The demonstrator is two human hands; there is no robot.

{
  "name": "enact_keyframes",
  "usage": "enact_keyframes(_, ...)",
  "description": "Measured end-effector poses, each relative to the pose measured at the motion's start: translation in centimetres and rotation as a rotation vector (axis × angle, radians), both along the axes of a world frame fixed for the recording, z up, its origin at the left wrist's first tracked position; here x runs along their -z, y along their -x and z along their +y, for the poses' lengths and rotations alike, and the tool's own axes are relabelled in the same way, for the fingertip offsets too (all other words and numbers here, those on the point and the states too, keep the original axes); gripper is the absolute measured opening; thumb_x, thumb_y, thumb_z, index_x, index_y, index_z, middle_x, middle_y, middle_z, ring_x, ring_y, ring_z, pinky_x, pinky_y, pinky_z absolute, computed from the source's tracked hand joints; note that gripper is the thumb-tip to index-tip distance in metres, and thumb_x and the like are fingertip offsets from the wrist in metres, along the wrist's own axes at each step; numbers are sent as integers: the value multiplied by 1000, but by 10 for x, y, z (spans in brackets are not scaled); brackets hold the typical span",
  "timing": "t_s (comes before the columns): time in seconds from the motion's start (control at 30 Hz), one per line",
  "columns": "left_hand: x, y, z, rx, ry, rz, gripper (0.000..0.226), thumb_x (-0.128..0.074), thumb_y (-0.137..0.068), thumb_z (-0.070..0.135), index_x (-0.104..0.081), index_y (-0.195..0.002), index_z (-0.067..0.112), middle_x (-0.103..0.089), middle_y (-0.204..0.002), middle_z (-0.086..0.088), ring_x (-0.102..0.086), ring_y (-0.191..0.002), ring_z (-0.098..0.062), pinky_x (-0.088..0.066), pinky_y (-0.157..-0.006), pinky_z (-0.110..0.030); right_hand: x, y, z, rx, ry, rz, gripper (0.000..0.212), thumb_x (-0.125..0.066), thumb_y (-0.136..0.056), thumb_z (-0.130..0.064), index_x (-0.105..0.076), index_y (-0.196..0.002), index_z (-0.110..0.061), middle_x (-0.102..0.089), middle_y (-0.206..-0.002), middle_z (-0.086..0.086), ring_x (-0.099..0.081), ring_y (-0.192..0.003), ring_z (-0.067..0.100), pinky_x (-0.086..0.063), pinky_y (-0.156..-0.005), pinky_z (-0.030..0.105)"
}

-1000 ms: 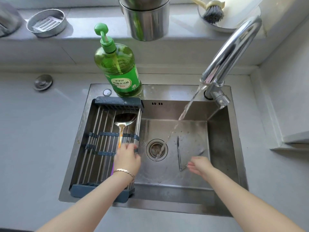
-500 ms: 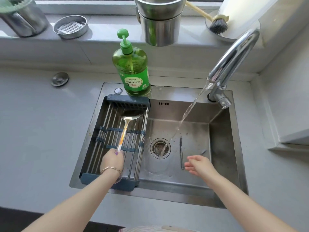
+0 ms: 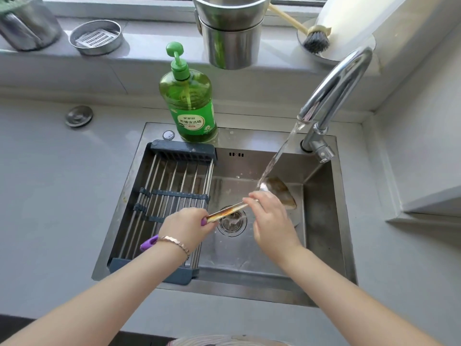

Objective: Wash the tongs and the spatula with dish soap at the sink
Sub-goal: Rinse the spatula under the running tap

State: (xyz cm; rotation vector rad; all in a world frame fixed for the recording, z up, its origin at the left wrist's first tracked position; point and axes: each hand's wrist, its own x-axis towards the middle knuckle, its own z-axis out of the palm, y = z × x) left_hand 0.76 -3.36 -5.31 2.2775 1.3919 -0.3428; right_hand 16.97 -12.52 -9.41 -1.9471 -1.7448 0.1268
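Sink (image 3: 321, 236), one spatula (image 3: 279, 191), two hands

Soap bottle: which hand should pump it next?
Right, probably. The left hand grips the spatula by its handle under the water, so it's busy. The right hand only touches the shaft and could let go to reach the soap bottle.

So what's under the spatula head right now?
Below the spatula only the bare sink floor shows. The tongs aren't visible; the right hand may cover them.
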Motion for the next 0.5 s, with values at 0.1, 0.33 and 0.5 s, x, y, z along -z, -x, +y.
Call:
enact_keyframes(0.1,-3,-16,0,24,7,-14,33,-50,-89,45,-62,-81,16,-53,-67,4,-58,-69,-19,-51,-68,-29,3,6,3,-83,9,-29,40,-34,-72,-4,-67,-94,-2,-63,-94,11,-45,-91,23,-39,-88,35)
enact_keyframes(0.33,-10,-24,-2,3,-42,-34,30,-48,-91,44,-55,-74,20,-45,-60,7,-51,-64,-17,-46,-62,-26,2,-20,7,86,-57,-25,41,-36,-72,-4,-70,-95,-4,-63,-94,12,-45,-94,22,-40,-86,36)
enact_keyframes(0.5,-14,-29,-2,-20,-38,-31,32,-47,-91,40,-49,-65,20,-45,-59,6,-53,-66,-20,-43,-61,-26,2,10,6,-188,-115,-75,43,-38,-70,0,-69,-99,2,-67,-98,14,-46,-95,26,-36,-94,39)
